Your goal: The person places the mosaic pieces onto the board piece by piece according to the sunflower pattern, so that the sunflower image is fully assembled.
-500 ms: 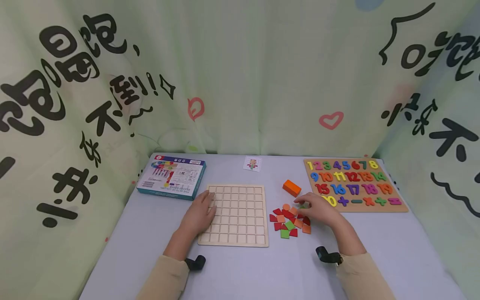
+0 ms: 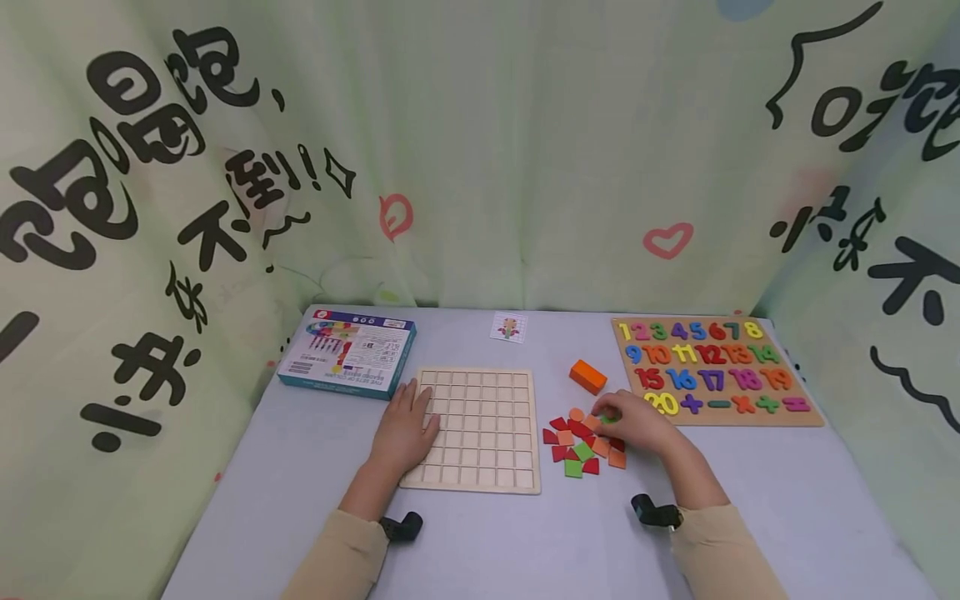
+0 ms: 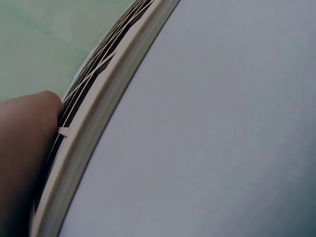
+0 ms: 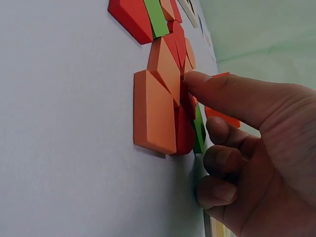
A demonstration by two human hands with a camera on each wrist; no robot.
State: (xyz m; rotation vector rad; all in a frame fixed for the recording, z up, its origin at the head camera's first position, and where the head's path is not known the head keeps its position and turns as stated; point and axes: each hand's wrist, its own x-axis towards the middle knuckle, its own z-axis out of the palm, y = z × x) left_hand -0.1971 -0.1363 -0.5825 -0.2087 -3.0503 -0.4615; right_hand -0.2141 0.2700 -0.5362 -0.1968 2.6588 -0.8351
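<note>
The right hand (image 2: 633, 422) rests on the far right edge of the tile pile (image 2: 581, 442), which lies just right of the grid board (image 2: 480, 429). A green tile (image 2: 609, 418) sits at that edge of the pile, right under the fingers; in the wrist view the thumb (image 4: 222, 91) reaches forward over the red and orange pieces while the other fingers curl in beneath it, close against the green tile (image 4: 199, 129). Whether they already pinch it I cannot tell (the contact is hidden behind the knuckles). The tile lies flat, toward the board side of the palm. The right hand is plainly the nearer one.

The left hand (image 2: 407, 429) lies flat on the board's left edge, fingers straight and relaxed, pressing it down; the wrist view shows only a fingertip (image 3: 29, 118) on the board rim (image 3: 98, 113).

An orange block (image 2: 587, 376) stands just behind the pile, apart from the hand.

Compared with half a second ago, the right hand's fingers have drawn in tighter over the green tile, and the hand has edged slightly toward the pile. The left hand sits as before.
</note>
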